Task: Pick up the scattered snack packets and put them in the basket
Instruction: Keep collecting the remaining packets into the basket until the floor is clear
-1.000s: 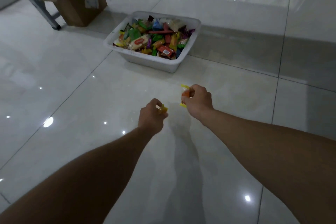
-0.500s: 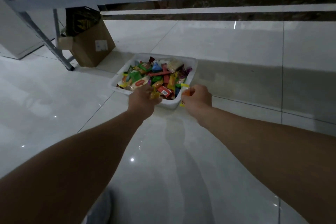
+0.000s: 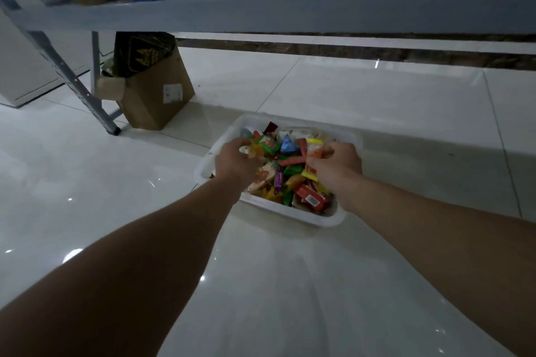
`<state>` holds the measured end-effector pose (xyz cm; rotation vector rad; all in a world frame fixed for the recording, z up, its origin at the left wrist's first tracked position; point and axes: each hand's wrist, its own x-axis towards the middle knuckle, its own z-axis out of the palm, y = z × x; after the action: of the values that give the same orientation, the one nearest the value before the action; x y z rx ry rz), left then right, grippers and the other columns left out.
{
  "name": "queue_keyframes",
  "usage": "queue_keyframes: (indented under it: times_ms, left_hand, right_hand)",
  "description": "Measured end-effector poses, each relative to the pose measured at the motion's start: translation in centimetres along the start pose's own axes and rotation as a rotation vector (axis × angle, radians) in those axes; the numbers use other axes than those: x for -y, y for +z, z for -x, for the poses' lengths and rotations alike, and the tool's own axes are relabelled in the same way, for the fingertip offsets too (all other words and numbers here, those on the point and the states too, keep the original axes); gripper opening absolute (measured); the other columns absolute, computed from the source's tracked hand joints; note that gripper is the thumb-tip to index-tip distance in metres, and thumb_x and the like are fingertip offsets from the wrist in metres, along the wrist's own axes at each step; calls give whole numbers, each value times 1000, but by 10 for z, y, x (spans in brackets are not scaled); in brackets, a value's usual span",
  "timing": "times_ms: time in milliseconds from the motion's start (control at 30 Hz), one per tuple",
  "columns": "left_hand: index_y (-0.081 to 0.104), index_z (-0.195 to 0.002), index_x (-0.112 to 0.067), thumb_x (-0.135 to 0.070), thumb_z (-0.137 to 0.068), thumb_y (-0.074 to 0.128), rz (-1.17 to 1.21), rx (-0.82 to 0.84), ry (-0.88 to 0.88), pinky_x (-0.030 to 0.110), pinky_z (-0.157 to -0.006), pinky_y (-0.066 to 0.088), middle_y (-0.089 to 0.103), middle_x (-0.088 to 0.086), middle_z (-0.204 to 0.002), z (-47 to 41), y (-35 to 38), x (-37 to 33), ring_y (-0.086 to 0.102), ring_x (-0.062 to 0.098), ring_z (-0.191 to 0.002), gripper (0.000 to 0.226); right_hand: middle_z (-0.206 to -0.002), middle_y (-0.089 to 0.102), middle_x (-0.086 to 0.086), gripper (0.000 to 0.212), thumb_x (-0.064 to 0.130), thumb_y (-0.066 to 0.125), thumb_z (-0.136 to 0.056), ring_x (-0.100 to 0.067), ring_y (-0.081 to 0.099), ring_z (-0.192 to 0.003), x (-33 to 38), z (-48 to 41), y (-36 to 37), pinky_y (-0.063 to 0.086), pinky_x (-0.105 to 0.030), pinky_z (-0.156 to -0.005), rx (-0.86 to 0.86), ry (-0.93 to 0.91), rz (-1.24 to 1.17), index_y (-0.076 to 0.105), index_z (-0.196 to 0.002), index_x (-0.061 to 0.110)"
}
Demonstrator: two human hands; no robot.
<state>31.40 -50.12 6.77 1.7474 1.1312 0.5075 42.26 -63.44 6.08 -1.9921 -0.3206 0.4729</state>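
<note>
A white plastic basket [image 3: 324,219] stands on the floor, filled with several colourful snack packets [image 3: 287,165]. Both my hands are over it. My left hand [image 3: 236,162] is above the basket's left side, fingers curled round a small yellow packet [image 3: 255,151]. My right hand [image 3: 336,165] is above the right side and grips a yellow and orange packet [image 3: 313,151] that sticks out to its left.
A brown cardboard box [image 3: 153,95] with dark bags in it stands left of the basket, beside a grey metal shelf leg [image 3: 72,81]. The shelf board [image 3: 261,13] overhead carries boxes. Glossy white floor tiles [image 3: 261,284] surround the basket.
Both hands have moved forward from the bare floor to over the basket, each still holding its packet. The view has tilted up and the shelf has come into sight.
</note>
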Motion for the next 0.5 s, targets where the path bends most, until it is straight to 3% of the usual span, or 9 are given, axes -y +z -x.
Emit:
queue_keyframes:
  times_ms: [233,367,500]
  left_hand:
    - [65,-106,-20,-12,-74,80,19,31,33,40,-70,60,71,13,-89,-116,-19,0,69,28,-75,36]
    - [65,-111,-20,-14,-81,74,-52,77,97,30,-71,56,70,11,-96,-176,-7,3,68,23,-80,32]
    - [66,-111,-17,-14,-85,69,-97,131,112,21,-58,45,70,12,-97,-221,12,14,63,18,-72,26]
  right_hand:
    - [-87,68,-3,9,17,72,-83,-19,63,-80,45,-58,54,56,-32,-70,-49,14,4,66,-76,18]
    - [-86,65,0,11,14,73,-82,-15,60,-76,60,-95,74,48,-26,-66,-89,13,12,65,-76,20]
    - [-91,67,-3,4,14,70,-85,-18,64,-82,61,-124,94,56,-32,-76,-95,32,46,68,-83,16]
